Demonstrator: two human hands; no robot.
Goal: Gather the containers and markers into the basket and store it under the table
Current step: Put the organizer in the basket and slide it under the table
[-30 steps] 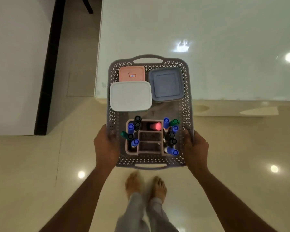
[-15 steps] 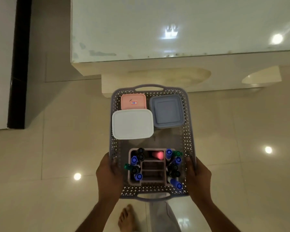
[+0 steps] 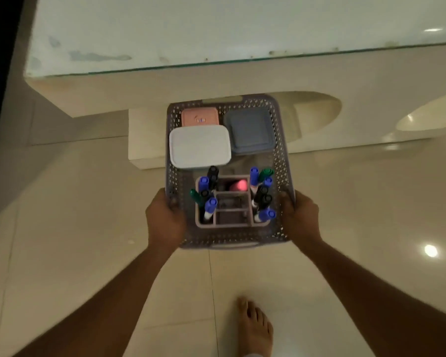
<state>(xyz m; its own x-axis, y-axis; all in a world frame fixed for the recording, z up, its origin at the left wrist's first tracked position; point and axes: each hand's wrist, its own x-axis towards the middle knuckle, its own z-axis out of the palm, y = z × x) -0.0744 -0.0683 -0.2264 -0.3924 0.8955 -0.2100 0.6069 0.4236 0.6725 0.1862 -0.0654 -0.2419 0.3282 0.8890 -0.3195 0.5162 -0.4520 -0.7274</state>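
The person is holding a grey perforated basket [image 3: 283, 161] out in front of the body, above the tiled floor [image 3: 62, 228], with its far end reaching just under the near edge of the glass-topped desk [image 3: 216, 34]. The left hand [image 3: 165, 217] is gripping the basket's left wall near the closer end, its fingers [image 3: 174, 202] curling over the rim and clenched on it. The right hand [image 3: 300, 217] is gripping the right wall in the same way, opposite the left, with its fingers [image 3: 285, 199] hooking over the rim.

Inside the basket, three lidded containers are sitting at the far end: a pink container [image 3: 200, 117] in the far left corner, a white container [image 3: 200, 146] just in front of it and partly covering it, and a blue-grey container [image 3: 251, 130] filling the far right corner beside both. At the near end a pinkish divided organizer [image 3: 231, 222] is standing, with markers upright in its side slots: one cluster of blue, black and green caps [image 3: 206, 191] on the left and another cluster [image 3: 262, 191] on the right. A red glowing spot [image 3: 238, 186] is showing in one of the middle compartments; what it is cannot be told.

A bare foot [image 3: 255, 328] is standing on the floor below the basket.
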